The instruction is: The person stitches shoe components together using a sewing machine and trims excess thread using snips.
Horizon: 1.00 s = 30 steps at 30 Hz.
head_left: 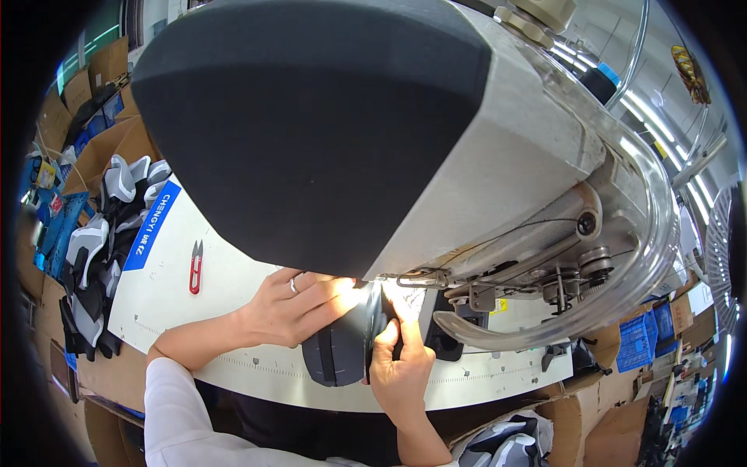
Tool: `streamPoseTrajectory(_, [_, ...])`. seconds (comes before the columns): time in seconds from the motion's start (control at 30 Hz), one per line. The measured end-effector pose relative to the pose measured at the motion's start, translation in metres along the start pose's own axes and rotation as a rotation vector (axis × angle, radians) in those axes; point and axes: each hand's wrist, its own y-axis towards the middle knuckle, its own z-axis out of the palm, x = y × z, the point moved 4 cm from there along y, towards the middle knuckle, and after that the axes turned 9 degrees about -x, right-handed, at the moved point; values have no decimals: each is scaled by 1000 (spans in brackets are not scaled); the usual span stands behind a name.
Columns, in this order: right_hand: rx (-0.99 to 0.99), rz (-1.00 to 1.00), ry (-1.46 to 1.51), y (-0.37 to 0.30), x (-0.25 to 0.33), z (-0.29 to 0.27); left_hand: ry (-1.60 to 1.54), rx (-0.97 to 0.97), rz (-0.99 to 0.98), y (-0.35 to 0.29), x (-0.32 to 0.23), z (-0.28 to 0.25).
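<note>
A black fabric piece (333, 356) with a raised band along it lies on the white table under the sewing machine (482, 202), in a patch of bright light. From the left, my left hand (292, 307), with a ring on one finger, grips its upper part; the fingers are bent over it and the thumb is hidden. On the other side my right hand (401, 372) pinches the piece's right edge between thumb and fingers, with the index finger pointing up toward the needle area. The machine head hides the far end of the piece and the needle.
Red-handled thread snips (196, 268) lie on the white table (233, 303), left of the machine. Black and grey padded pieces (93, 257) are heaped beyond the table's left edge. More such pieces (510, 447) fill a carton at lower right. A clear curved guard (545, 331) juts out at right.
</note>
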Motion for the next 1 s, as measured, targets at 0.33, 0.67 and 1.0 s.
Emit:
streamPoseTrajectory(0.33, [9, 5, 134, 6, 4, -3, 61, 66, 38, 6, -1, -5])
streamPoseTrajectory(0.67, [38, 83, 181, 8, 4, -5, 32, -43, 72, 19, -9, -22])
streamPoseTrajectory(1.0, [53, 390, 104, 8, 0, -1, -59, -2, -21, 11, -8, -12])
